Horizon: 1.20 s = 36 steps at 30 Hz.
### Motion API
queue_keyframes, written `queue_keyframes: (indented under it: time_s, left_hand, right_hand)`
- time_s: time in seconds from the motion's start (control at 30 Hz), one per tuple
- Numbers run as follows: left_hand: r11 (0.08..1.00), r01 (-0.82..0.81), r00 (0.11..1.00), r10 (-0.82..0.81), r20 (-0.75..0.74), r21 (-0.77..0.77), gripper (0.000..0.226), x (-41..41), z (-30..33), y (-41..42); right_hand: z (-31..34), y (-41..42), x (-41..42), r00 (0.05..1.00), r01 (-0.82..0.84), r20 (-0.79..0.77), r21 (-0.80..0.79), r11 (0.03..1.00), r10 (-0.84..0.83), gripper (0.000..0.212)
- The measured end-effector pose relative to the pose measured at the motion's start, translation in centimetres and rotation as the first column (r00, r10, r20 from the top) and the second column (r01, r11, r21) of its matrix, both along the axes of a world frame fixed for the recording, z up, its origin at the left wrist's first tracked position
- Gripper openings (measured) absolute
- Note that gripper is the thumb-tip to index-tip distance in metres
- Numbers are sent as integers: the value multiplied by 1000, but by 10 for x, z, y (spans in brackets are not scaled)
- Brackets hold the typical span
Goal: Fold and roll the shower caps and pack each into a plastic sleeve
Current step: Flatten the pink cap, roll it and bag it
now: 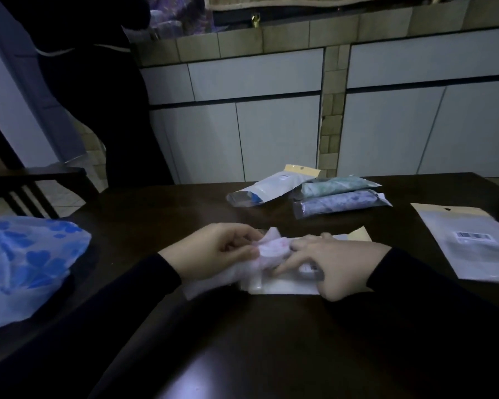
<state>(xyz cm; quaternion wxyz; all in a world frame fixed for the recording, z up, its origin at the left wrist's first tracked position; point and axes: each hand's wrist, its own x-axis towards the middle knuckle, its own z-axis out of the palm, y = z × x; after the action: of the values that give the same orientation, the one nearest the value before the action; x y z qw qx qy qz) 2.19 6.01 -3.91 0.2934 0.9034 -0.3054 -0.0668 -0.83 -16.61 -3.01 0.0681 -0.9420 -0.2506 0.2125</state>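
**packnoob:** So, halfway through stuffing this one. My left hand (pixel 213 249) is pinching the bunched end of the pink-and-white shower cap (pixel 267 249), and my right hand (pixel 329 263) has its fingers curled over the plastic sleeve (pixel 285 286), pinning it flat on the dark table (pixel 242 355). The cap sits right at the sleeve's left end — how far in it's gone, I honestly can't tell, it's blurry there. Any tips?

**rollmaster:** Looks like the roll has gone a bit loose on the left of the sleeve, some cap material is fanned out beside the mouth. I'd squeeze that back into a tight tube before pushing, otherwise it'll probably jam at the opening. Keep the right hand holding the sleeve down, but let a finger lift the top layer so the mouth gapes. Then feed with the left in short pushes, not one shove — thin plastic likes to bunch up.

**packnoob:** Makes sense. The finished ones behind the sleeve, the green packed roll (pixel 340 185) and the purple packed roll (pixel 340 205), came out pretty even.

**rollmaster:** Yeah, aim for that. You've got an empty sleeve (pixel 470 243) to the right of the one you're filling, and the blue heart-print cap (pixel 26 263) off to its left, so I'd guess that's next.
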Motion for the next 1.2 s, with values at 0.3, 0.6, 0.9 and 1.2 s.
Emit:
queue_keyframes:
  time_s: [0.3,0.6,0.9,1.2]
  left_hand:
    - [973,-34,999,41,26,-228,24,-14,18,14]
    - [997,-21,995,13,-103,-73,23,-5,8,9]
    - [958,-119,987,143,-74,262,26,4,2,32]
    - [968,-104,978,141,-152,230,21,5,5,44]
  right_hand:
    - [-28,25,3,914,191,341,113,975,-219,48]
    - [-42,33,4,858,238,435,136,962,-274,81]
    - [-42,13,12,913,184,327,202,962,-243,58]
    - [-53,13,11,876,156,333,490,858,-349,29]
